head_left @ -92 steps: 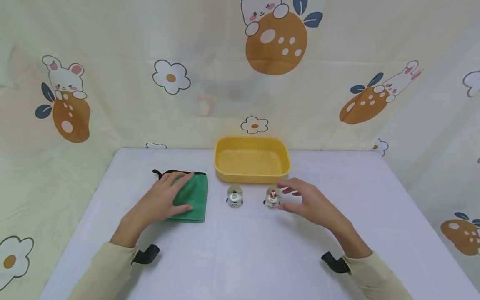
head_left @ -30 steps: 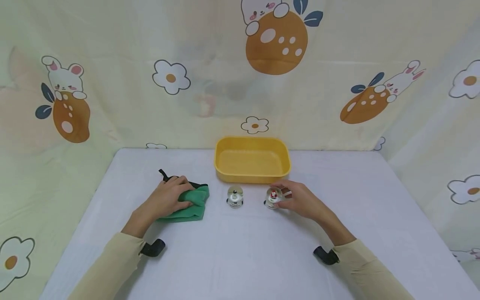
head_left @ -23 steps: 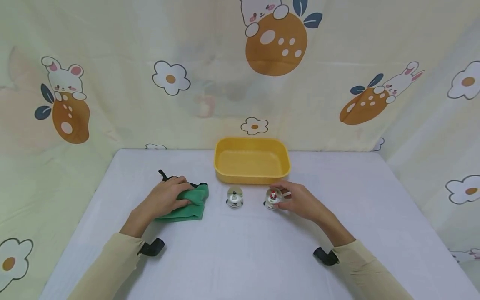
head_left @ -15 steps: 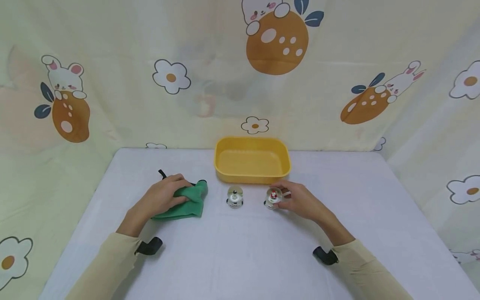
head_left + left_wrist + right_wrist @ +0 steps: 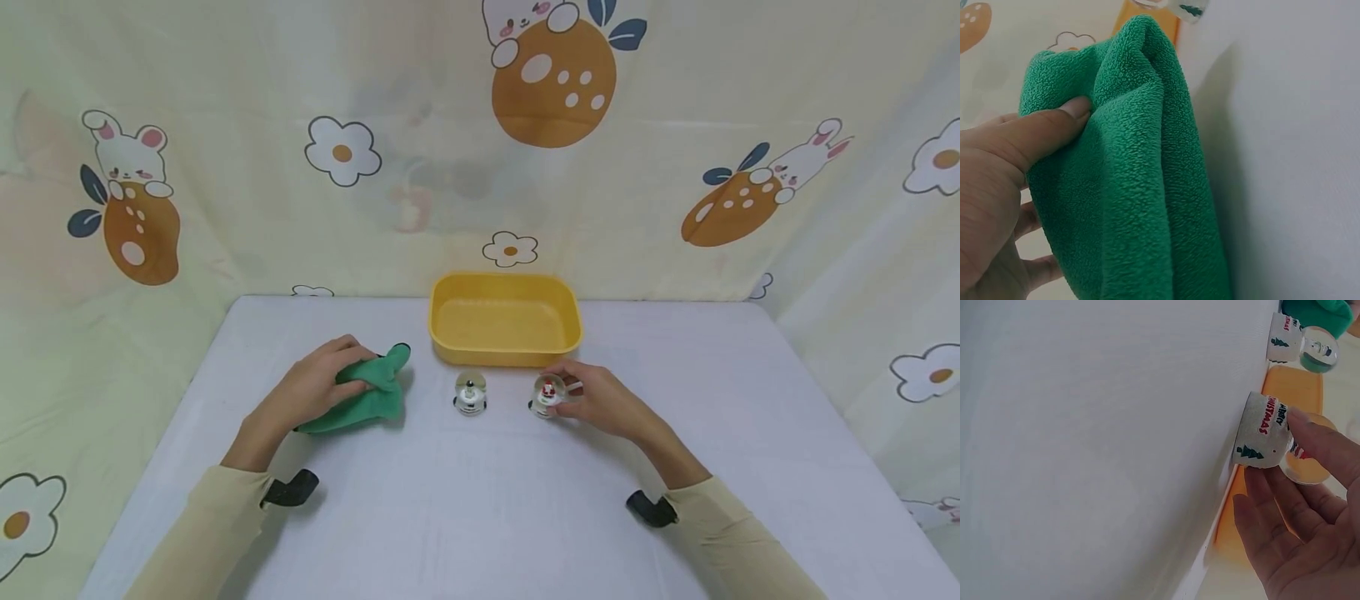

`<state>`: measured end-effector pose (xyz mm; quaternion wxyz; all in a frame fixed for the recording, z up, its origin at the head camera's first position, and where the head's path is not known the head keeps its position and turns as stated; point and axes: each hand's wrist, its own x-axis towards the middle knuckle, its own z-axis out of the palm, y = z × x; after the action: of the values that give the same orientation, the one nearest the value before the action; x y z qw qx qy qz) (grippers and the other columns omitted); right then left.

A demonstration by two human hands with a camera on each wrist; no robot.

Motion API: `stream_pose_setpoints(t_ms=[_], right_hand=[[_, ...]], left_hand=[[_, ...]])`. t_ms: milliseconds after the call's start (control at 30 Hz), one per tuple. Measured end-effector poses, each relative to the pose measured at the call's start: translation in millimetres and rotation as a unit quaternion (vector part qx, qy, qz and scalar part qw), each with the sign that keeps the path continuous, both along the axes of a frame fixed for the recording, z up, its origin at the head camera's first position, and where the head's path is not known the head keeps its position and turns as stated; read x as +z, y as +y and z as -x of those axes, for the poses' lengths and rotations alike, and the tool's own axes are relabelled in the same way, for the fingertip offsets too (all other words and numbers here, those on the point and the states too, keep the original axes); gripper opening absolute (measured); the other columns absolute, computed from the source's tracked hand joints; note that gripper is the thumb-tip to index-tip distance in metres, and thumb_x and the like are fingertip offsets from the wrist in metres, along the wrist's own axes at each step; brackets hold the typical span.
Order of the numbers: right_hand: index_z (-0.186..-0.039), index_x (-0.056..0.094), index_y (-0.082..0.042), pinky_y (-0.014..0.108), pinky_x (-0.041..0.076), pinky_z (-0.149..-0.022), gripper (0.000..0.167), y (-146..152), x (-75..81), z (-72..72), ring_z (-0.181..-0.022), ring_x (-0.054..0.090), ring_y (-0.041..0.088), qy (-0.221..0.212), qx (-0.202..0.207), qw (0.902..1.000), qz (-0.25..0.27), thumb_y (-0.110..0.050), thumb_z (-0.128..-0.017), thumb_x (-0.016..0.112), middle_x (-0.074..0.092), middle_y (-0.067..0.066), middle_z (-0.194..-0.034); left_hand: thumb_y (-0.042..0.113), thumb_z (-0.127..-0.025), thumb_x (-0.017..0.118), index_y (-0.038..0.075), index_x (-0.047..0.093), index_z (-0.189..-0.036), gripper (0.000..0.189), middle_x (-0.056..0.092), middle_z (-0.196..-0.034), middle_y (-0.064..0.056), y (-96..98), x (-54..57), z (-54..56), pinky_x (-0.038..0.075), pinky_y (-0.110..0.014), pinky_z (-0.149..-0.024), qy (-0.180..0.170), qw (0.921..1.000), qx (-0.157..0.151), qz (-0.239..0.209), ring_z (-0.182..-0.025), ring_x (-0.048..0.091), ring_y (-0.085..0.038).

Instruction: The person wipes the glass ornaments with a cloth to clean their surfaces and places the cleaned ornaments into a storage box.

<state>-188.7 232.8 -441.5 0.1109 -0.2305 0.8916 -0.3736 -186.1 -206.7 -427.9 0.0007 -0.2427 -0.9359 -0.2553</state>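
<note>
My left hand (image 5: pixel 322 385) pinches a green terry cloth (image 5: pixel 377 392) and holds it bunched, its right end raised off the white table. In the left wrist view the thumb presses on the folded cloth (image 5: pixel 1129 181), with the fingers behind it. My right hand (image 5: pixel 600 402) grips a small snow globe (image 5: pixel 546 395) with a red-and-white figure inside, standing upright on the table. Its white base (image 5: pixel 1261 431) bears "Merry Christmas" lettering and a green tree in the right wrist view. A second snow globe (image 5: pixel 470 395) with a dark-topped figure stands untouched between the hands.
A yellow rectangular tub (image 5: pixel 506 356) stands at the back of the table, just behind the two globes. The white-covered table (image 5: pixel 480 517) ends at a patterned curtain (image 5: pixel 420 100) hanging behind and along both sides.
First hovering, my left hand has grasped the flat cloth, bunched it and lifted it, drawing slightly left and back. My right hand has closed round the snow globe and stayed there.
</note>
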Motion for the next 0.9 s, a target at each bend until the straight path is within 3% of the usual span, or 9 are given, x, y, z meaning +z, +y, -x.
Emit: stream_pose_setpoints(t_ms=[233, 633, 900], right_hand=[[-0.123, 0.065, -0.009, 0.043, 0.058, -0.095, 0.044, 2.0, 1.8, -0.6, -0.110, 0.064, 0.026, -0.014, -0.002, 0.9999, 0.004, -0.014, -0.084, 0.085, 0.067, 0.004, -0.117], [-0.124, 0.066, -0.017, 0.049, 0.055, -0.097, 0.042, 2.2, 12.8, -8.7, -0.110, 0.063, 0.023, 0.013, 0.022, 0.9996, 0.006, -0.027, -0.087, 0.083, 0.067, -0.004, -0.116], [-0.122, 0.066, -0.025, 0.043, 0.057, -0.097, 0.040, -3.4, 26.0, -13.5, -0.107, 0.064, 0.013, 0.038, 0.025, 0.9982, 0.040, -0.031, -0.087, 0.083, 0.069, -0.012, -0.113]], left_hand=[[0.015, -0.090, 0.078, 0.014, 0.070, -0.122, 0.033, 0.061, -0.112, 0.002, 2.7, 7.6, -3.3, 0.053, -0.039, -0.084, 0.018, 0.9991, -0.012, -0.038, -0.099, 0.058, -0.018], [0.011, -0.090, 0.077, 0.015, 0.069, -0.122, 0.033, 0.061, -0.112, 0.001, 9.6, 18.1, -9.2, 0.053, -0.041, -0.086, 0.046, 0.9955, -0.031, -0.077, -0.099, 0.057, -0.017], [0.004, -0.089, 0.078, 0.011, 0.069, -0.121, 0.034, 0.061, -0.112, -0.001, 15.7, 26.8, -14.9, 0.053, -0.042, -0.088, 0.070, 0.9856, -0.047, -0.146, -0.101, 0.058, -0.018]])
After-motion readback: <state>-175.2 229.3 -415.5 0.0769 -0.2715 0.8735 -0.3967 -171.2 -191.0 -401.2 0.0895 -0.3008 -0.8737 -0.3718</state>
